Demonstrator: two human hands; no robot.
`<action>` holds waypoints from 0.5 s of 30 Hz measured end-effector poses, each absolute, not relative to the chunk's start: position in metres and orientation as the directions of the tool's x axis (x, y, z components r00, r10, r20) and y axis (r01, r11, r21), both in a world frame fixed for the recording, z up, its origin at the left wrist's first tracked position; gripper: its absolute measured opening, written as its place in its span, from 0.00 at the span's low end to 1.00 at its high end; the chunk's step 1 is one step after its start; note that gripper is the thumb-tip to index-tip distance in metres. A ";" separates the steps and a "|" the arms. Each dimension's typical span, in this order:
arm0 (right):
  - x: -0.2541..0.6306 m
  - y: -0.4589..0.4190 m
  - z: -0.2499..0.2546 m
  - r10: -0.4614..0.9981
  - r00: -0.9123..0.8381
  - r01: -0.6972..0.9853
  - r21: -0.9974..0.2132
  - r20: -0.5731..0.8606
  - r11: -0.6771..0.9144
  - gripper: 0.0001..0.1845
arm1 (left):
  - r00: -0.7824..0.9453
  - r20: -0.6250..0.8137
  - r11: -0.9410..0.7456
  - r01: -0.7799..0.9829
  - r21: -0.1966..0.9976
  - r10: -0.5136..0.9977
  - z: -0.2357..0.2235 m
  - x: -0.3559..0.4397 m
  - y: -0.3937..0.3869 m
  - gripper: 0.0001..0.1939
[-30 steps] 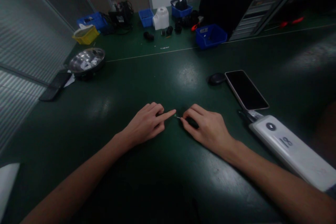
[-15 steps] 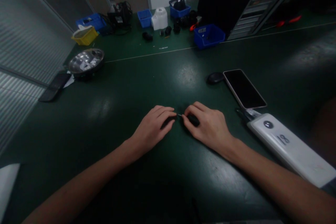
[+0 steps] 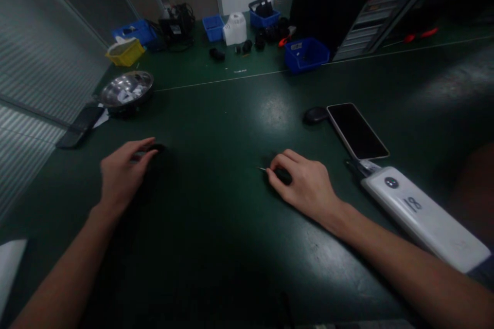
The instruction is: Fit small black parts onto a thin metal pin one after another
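My left hand (image 3: 124,170) is over the left part of the green table, with thumb and fingers pinched together. A small dark piece (image 3: 159,148) shows at its fingertips, too dim to name. On the table to the right of centre rests my right hand (image 3: 303,177), its thumb and forefinger closed on a thin, pale, pin-like thing (image 3: 262,168). Only the narrow end sticks out to the left; the fingers hide the rest. A wide gap separates the two hands.
Right of my right hand lie a black mouse (image 3: 315,115), a phone (image 3: 358,130) and a white power bank (image 3: 424,218). A metal bowl (image 3: 110,93) with white scraps stands at left. Along the back are a yellow bin (image 3: 129,55), a blue bin (image 3: 304,59) and a white housing (image 3: 235,31).
My left hand has moved far left, away from the right hand, with a small dark piece now visible at its fingertips. My right hand stays nearly in place, holding the thin thing.
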State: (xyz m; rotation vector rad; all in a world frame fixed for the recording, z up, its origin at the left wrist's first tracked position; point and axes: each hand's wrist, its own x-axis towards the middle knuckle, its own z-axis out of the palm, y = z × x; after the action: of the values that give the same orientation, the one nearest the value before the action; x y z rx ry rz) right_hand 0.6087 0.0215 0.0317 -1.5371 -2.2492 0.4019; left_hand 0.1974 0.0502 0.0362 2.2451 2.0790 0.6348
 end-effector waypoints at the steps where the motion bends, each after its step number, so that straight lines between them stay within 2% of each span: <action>1: 0.609 0.022 0.032 0.933 -0.325 0.822 -0.443 0.153 0.359 0.12 | -0.016 0.317 -0.056 0.974 0.218 0.948 0.035 0.171 0.047 0.21; 4: 0.608 0.022 0.031 0.934 -0.320 0.820 -0.447 0.158 0.356 0.12 | -0.127 0.375 0.111 0.992 0.064 0.918 0.031 0.103 0.035 0.18; 8: 0.608 0.023 0.030 0.933 -0.318 0.817 -0.452 0.167 0.359 0.12 | -0.243 0.359 0.260 0.966 0.001 0.901 0.027 0.058 0.024 0.19; 11: 0.608 0.023 0.031 0.931 -0.323 0.808 -0.464 0.168 0.364 0.11 | -0.324 0.299 0.327 0.944 0.043 0.897 0.032 0.056 0.022 0.17; 15: 0.608 0.023 0.031 0.929 -0.323 0.808 -0.460 0.179 0.369 0.12 | -0.482 0.221 0.449 0.874 0.184 0.848 0.036 0.058 0.023 0.15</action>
State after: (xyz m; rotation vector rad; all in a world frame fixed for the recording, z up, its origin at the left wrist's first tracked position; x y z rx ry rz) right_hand 0.6084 0.0234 0.0308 -1.5087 -2.2252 0.4032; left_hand 0.0584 0.0230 0.0357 1.6419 2.7551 0.4443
